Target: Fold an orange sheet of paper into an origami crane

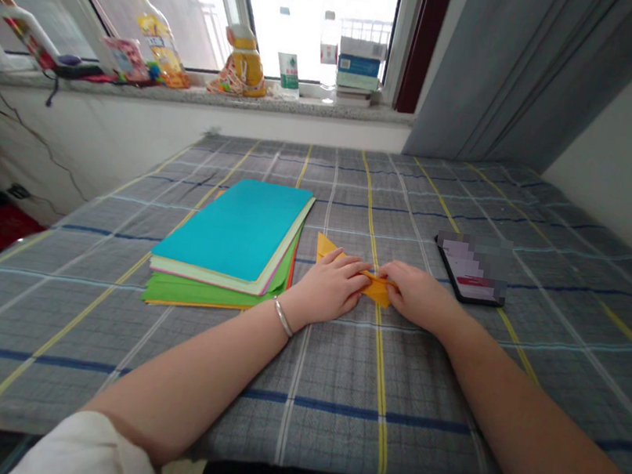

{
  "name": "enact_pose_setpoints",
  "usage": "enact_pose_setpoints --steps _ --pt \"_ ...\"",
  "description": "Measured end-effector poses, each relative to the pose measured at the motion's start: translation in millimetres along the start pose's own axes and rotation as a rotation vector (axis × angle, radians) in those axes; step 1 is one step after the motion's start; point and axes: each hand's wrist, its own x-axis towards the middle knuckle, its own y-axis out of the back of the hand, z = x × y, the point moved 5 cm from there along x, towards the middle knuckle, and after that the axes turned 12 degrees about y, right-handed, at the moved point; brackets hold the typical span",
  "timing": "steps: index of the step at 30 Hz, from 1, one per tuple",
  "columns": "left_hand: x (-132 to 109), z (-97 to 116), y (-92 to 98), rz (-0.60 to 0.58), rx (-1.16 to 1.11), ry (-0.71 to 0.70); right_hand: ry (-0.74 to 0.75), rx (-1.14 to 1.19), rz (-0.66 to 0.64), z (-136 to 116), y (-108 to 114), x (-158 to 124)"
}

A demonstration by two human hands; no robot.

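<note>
A small folded piece of orange-yellow paper lies on the plaid cloth, partly hidden under my hands. My left hand, with a silver bangle at its wrist, rests over the paper's left and middle part and holds it down, fingers together. One pointed corner sticks out past that hand at the upper left. At the right end, my right hand pinches the paper between thumb and fingers. Both hands nearly meet over it. Left of my left hand sits a stack of coloured paper, blue on top with pale and green sheets beneath.
A phone with its screen lit lies right of my right hand. The grey plaid cloth covers the whole surface. Beyond, the windowsill holds a bottle, a yellow container, a tube and stacked boxes.
</note>
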Motion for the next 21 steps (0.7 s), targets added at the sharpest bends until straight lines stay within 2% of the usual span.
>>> enact_pose_setpoints --steps 9,13,18,21 --pt "2 -2 -1.4 0.000 -0.049 0.041 -0.053 0.006 0.074 4 8 -10" --pt "3 -3 -3.2 0.008 -0.050 0.051 0.013 0.000 0.050 1 11 -10" --pt "5 -5 -3.3 0.001 -0.065 0.064 0.200 0.017 0.026 -10 12 -10" --pt "7 -5 -1.9 -0.002 -0.072 0.071 0.217 0.000 0.018 -11 9 -10"
